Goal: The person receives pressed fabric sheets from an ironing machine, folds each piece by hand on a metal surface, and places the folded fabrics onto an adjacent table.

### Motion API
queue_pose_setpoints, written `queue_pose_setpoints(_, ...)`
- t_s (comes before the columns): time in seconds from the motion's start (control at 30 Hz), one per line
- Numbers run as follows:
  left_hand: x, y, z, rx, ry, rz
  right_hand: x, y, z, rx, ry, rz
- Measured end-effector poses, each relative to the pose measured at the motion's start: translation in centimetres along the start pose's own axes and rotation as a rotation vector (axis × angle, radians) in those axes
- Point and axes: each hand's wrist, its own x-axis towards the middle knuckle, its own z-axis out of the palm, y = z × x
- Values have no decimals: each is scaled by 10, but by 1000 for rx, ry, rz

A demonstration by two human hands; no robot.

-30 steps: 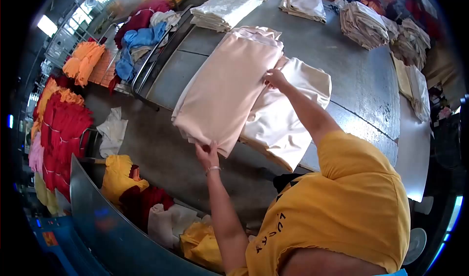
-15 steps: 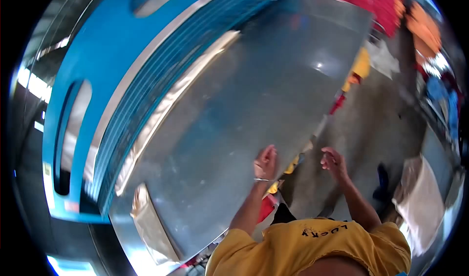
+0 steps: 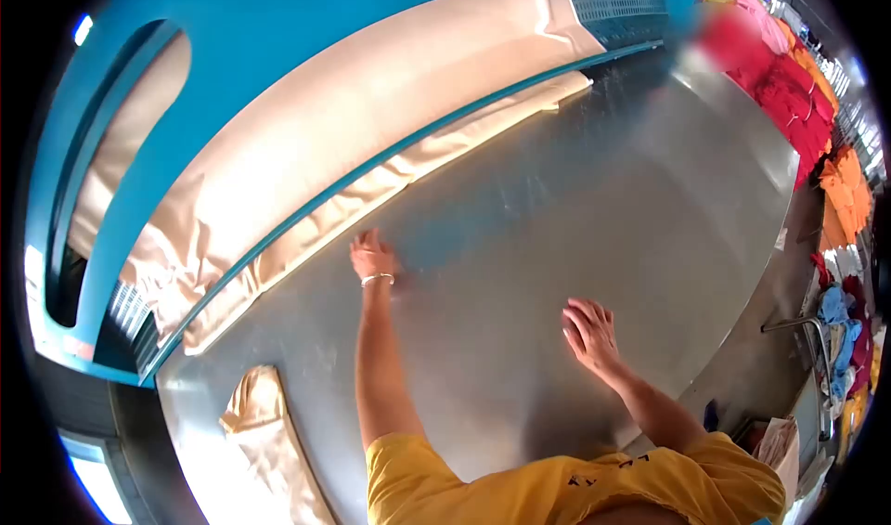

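Observation:
My left hand (image 3: 374, 254), with a bracelet at the wrist, is over the grey metal table (image 3: 520, 274), fingers apart and holding nothing. It is nearest to the cream cloth strip (image 3: 399, 174) lying along the foot of the blue machine (image 3: 223, 98). Farther right, my right hand (image 3: 592, 335) is above the same table, fingers loosely spread and empty. A wide pale cloth (image 3: 371, 89) lies inside the machine's long opening. At the lower left, a folded cream cloth (image 3: 269, 427) rests on the table.
Bundles of red cloth (image 3: 780, 84) and orange cloth (image 3: 845, 191) are at the upper right, past the table's curved edge. A metal rail (image 3: 817, 339) and blue cloth (image 3: 838, 330) are on the right. A bright opening (image 3: 93, 474) shows at the lower left.
The view has turned from the worktable to the blue machine. Both hands have let go of the folded pale cloth and are now over the metal table, the left farther forward.

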Motion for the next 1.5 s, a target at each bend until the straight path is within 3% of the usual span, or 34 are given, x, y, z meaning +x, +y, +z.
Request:
queue_pose_setpoints(0.1,50,3,22,330,171,17,1,7,5,-25,-24,23)
queue_pose_setpoints(0.17,69,10,31,220,-94,-220,2,10,6,-28,-34,33)
queue_pose_setpoints(0.23,67,10,50,74,-99,-107,0,9,2,-21,-34,35)
queue_pose_setpoints(0.3,24,46,51,119,-251,14,-1,6,1,17,-17,34)
queue_pose_setpoints(0.37,-53,93,36,-185,-96,200,-3,4,3,17,-12,52)
queue_pose_setpoints(0.4,-96,119,18,-499,124,396,-5,5,5,18,-2,51)
queue_pose_setpoints(0.43,-145,148,-6,-645,76,315,-5,6,6,17,6,48)
queue_pose_setpoints(0.47,-189,157,-24,-753,-116,453,-7,6,2,-28,10,36)
queue_pose_setpoints(0.5,-227,164,-50,-616,-518,491,-9,8,3,215,91,193)
queue_pose_setpoints(0.57,-273,169,-123,-678,-313,484,-11,25,11,700,240,500)
queue_pose_setpoints(0.63,-315,113,-145,-603,-182,351,-2,58,9,1273,379,687)
queue_pose_setpoints(0.7,-344,73,-191,-479,-293,-310,3,80,-3,1428,346,857)
queue_pose_setpoints(0.77,-347,44,-224,-360,-204,-440,-6,103,-15,1519,483,905)
queue_pose_setpoints(0.83,-361,19,-230,-217,-40,-369,-19,133,-25,1604,584,944)
queue_pose_setpoints(0.9,-386,47,-226,-382,-21,-534,-83,240,-18,1449,291,625)
queue_pose_setpoints(0.97,-403,90,-213,-272,-118,-293,-115,303,-84,1582,433,557)
queue_pose_setpoints(1.0,-407,123,-207,-219,-181,-36,-134,348,-116,1554,478,527)
queue_pose_setpoints(1.07,-415,208,-189,-274,-422,-10,-138,428,-195,1313,798,656)
queue_pose_setpoints(1.1,-409,255,-184,-338,-324,136,-133,454,-224,1157,914,698)
queue_pose_setpoints(1.13,-400,296,-180,-509,-261,102,-121,463,-242,1002,955,709)
queue_pose_setpoints(1.17,-409,317,-155,-611,-315,105,-105,456,-251,857,962,708)
queue_pose_setpoints(1.23,-391,366,-141,-653,-375,268,-62,391,-240,644,768,579)
queue_pose_setpoints(1.3,-369,389,-108,-1061,-485,368,-29,286,-207,521,531,411)
queue_pose_setpoints(1.37,-329,391,-88,-2270,-704,-468,-20,166,-166,461,215,266)
queue_pose_setpoints(1.4,-291,386,-100,-1732,-532,-194,-25,108,-151,407,43,203)
queue_pose_setpoints(1.43,-266,373,-81,-1873,-245,-102,-29,52,-141,355,-104,140)
queue_pose_setpoints(1.47,-243,347,-71,-1871,-87,-153,-33,66,-94,164,-136,-532)
queue_pose_setpoints(1.5,-221,308,-68,-1864,70,-266,-36,28,-97,329,-180,-539)
